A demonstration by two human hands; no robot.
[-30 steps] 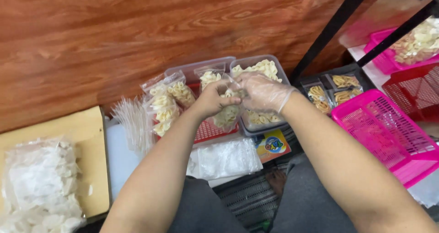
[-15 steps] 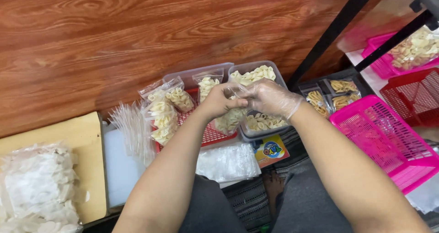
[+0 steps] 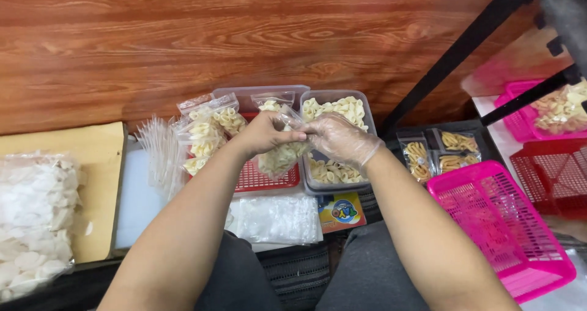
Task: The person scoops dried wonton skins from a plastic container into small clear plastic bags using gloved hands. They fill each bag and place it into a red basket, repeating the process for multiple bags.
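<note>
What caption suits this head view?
Left hand and gloved right hand hold a bag of snacks over a red basket.

Even, fairly bright indoor light, source out of frame. Soft sheen across glossy wooden wall (image 3: 244, 36). Shadows weak, slightly darker at bottom edge between legs. Mild glare on clear bags (image 3: 278, 219) and glove of right hand (image 3: 339, 139). Centre reasonably sharp; left hand (image 3: 263, 134) slightly soft. Black frame bars (image 3: 465, 42) at upper right blurred, out of focus. Wide-angle stretch toward corners
</note>
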